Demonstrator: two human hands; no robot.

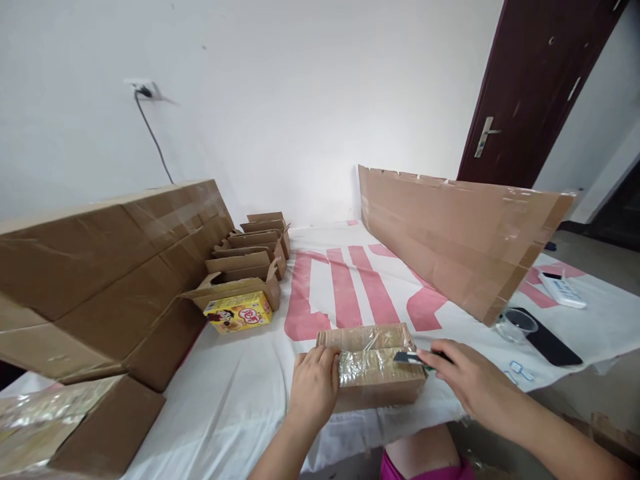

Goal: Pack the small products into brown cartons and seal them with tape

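Observation:
A small brown cardboard box [380,390] with shiny clear tape over its top lies at the table's near edge. My left hand [317,380] rests on the box's left end, fingers curled over the top edge and pressing on it. In my right hand [463,373] is a box cutter [410,358], its blade pointing left over the right part of the taped top. Whether the blade touches the tape I cannot tell. The grip hides most of the cutter's handle.
Several open cardboard boxes [245,267] stand in a row, a yellow snack box [240,311] before them. Large cardboard [110,267] is at left, a cardboard panel [450,233] at right. Near it are a clear cup [517,325], black phone [553,343] and white calculator-like device [563,291].

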